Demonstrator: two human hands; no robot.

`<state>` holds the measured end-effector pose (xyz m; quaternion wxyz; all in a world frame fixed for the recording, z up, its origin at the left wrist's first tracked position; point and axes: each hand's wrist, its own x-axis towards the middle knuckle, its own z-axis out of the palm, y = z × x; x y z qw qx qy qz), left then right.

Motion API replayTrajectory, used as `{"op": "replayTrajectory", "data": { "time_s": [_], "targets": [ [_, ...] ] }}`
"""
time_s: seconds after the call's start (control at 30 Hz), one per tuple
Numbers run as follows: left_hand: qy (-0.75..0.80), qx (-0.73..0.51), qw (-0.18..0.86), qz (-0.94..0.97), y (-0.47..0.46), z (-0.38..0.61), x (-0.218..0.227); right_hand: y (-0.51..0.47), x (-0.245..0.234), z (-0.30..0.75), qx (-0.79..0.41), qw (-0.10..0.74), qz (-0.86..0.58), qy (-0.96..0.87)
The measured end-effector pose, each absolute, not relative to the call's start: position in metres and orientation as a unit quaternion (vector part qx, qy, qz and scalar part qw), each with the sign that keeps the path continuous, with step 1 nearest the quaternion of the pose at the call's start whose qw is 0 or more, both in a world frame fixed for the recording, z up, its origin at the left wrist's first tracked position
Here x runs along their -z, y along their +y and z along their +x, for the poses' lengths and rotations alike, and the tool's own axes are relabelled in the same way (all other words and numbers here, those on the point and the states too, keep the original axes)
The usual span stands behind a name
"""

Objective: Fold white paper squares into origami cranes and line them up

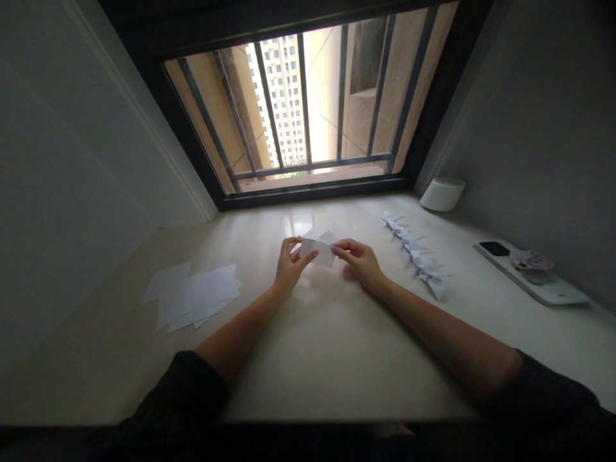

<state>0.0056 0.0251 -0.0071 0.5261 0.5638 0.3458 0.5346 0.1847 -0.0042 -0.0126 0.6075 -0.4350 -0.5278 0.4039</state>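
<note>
Between my two hands, a little above the white countertop (pixel 308 359), is a partly folded sheet of white paper (pixel 325 255). My left hand (pixel 291 262) pinches its left side, with the thumb in front and the fingers behind. At its right edge, my right hand (pixel 360 258) grips the paper between thumb and fingertips. To the left lies a loose pile of white paper sheets (pixel 199 295). A row of small folded paper cranes (pixel 414 254) stretches over the counter to the right of my right hand.
A white cylindrical object (pixel 443 194) sits in the back right corner. A white phone (pixel 534 274) with a round grip on its back lies by the right wall. The barred window (pixel 308 102) rises behind the counter, and walls close in both sides.
</note>
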Motion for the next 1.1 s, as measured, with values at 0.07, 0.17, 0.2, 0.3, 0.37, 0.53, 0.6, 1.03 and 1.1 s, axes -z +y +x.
{"op": "replayTrajectory", "data": {
  "time_s": [0.07,0.17,0.2,0.3,0.37,0.53,0.6,1.03,1.1],
  "targets": [
    [0.332,-0.527,0.553,0.554,0.0245,0.0058,0.0052,-0.0036,0.0130,0.1860,-0.396,0.610,-0.442,-0.526],
    [0.342,-0.524,0.556,0.547,0.0245,0.0045,0.0034,-0.0031,0.0134,0.1871,-0.398,0.612,-0.442,-0.521],
    [0.348,-0.525,0.550,0.548,0.0249,0.0040,0.0034,-0.0031,0.0134,0.1871,-0.407,0.614,-0.437,-0.517],
    [0.355,-0.517,0.542,0.559,0.0265,0.0032,0.0051,-0.0036,0.0131,0.1859,-0.440,0.617,-0.423,-0.497],
    [0.349,-0.515,0.547,0.560,0.0274,0.0034,0.0065,-0.0040,0.0128,0.1849,-0.453,0.618,-0.427,-0.481],
    [0.339,-0.516,0.551,0.561,0.0278,0.0043,0.0079,-0.0044,0.0124,0.1838,-0.470,0.615,-0.424,-0.470],
    [0.351,-0.512,0.544,0.565,0.0274,0.0043,0.0073,-0.0049,0.0122,0.1837,-0.467,0.612,-0.419,-0.481],
    [0.369,-0.518,0.529,0.563,0.0286,0.0035,0.0092,-0.0089,0.0085,0.1807,-0.447,0.587,-0.439,-0.512],
    [0.369,-0.514,0.524,0.570,0.0286,0.0039,0.0101,-0.0091,0.0082,0.1807,-0.446,0.588,-0.442,-0.509]
  ]
}}
